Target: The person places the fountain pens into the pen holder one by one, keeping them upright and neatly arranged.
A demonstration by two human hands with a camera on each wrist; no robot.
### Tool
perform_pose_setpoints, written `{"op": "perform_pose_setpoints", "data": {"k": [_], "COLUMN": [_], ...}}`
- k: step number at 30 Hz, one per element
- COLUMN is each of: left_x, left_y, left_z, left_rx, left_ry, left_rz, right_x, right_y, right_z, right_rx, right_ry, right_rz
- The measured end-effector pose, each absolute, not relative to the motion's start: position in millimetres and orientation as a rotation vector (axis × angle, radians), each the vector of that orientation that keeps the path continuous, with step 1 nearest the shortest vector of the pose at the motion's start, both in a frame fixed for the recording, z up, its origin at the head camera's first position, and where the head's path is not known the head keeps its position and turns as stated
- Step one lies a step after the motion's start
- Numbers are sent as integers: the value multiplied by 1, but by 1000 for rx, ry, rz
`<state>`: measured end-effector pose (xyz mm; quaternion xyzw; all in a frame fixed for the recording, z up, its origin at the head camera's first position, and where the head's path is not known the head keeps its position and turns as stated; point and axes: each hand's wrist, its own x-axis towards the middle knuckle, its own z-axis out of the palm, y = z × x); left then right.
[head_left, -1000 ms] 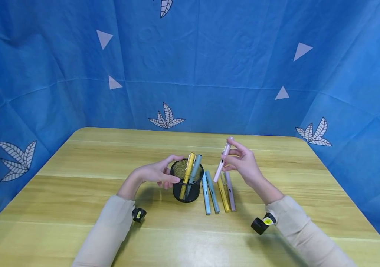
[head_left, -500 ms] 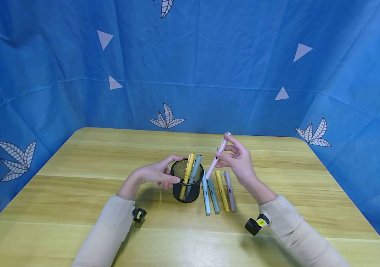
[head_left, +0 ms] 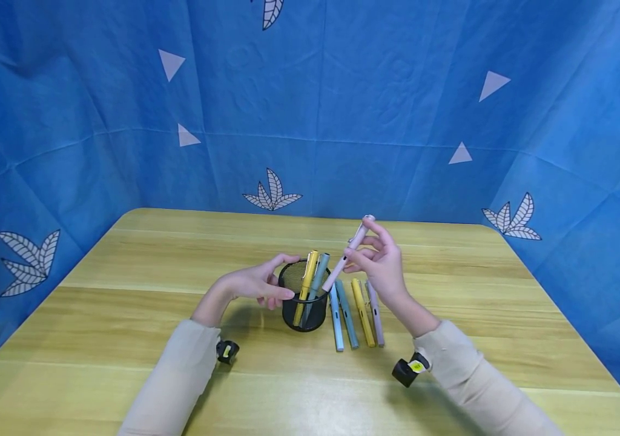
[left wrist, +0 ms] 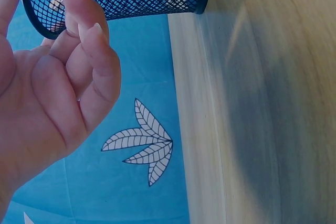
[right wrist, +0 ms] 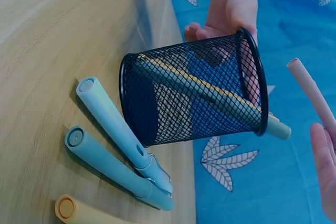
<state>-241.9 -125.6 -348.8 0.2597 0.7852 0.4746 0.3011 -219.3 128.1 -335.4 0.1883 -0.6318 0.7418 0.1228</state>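
A black mesh pen holder (head_left: 318, 316) stands upright on the table, a yellow pen (head_left: 309, 270) and a teal pen (head_left: 319, 272) leaning inside it. My left hand (head_left: 255, 282) grips its rim from the left, thumb at the front and index finger at the back. Between thumb and fingers, my right hand (head_left: 386, 266) pinches a pale pink pen (head_left: 338, 269) near its upper part. That pen slants down to the left, its lower end right at the holder's right rim. In the right wrist view, the pink pen (right wrist: 308, 85) appears beside the holder's mouth (right wrist: 253, 80).
To the right of the holder lie a light blue pen (head_left: 336, 321), a darker teal pen (head_left: 347, 315), a yellow pen (head_left: 363, 313) and a lilac pen (head_left: 376, 313), side by side. A blue patterned cloth (head_left: 375, 121) hangs behind the wooden table (head_left: 190, 242).
My right hand has moved left with the pink pen, from above the lying pens to the holder's rim, and the pen tilts more. The left hand and holder have stayed put.
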Motion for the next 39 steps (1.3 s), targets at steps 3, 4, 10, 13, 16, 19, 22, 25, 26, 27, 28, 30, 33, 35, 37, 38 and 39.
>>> {"op": "perform_pose_setpoints", "data": {"k": [3,4,10,13,16,19,22,25,26,27,28,30,33,35,37,38,39], "left_x": [-242,-242,-243,-243,-243,-243,-243,-243,-243,-244,-244,-244,-244,-244,-244,-244,-244], "left_y": [-126,-126,-125,-126,-126,-126,-126,-126,-126,-126,-126,-126,-126,-126,-125,-125,-125], "left_z": [-349,-349,-349,-350,-350,-350,-350,-350,-350,-350,-350,-350,-349,-349,-349,-349,-349], "left_rx": [689,689,680,676,678,687,690,692,691,692,692,691,686,681,680,680,681], "left_ry": [2090,2091,2092,2099,2101,2105,2106,2091,2087,2085,2084,2089,2102,2106,2109,2109,2108], "left_rz": [1254,1253,1253,1248,1243,1241,1240,1248,1250,1251,1252,1248,1237,1233,1230,1229,1230], "right_x": [-219,-219,-220,-220,-219,-220,-220,-220,-220,-220,-219,-217,-211,-206,-203,-202,-202], "right_y": [125,124,120,119,118,117,116,116,116,116,116,114,112,110,109,109,109], "right_z": [-336,-336,-339,-341,-343,-346,-347,-348,-348,-348,-348,-346,-339,-334,-331,-330,-330], "right_rx": [569,578,644,683,716,752,779,784,785,785,786,788,786,775,749,736,723], "right_ry": [-1842,-1844,-1853,-1878,-1902,-1908,-1920,-1946,-1952,-1958,-1966,-1977,-2001,-2023,-2056,-2073,-2087], "right_rz": [2141,2131,2089,2045,1991,1957,1918,1863,1848,1832,1816,1790,1760,1742,1720,1713,1706]}}
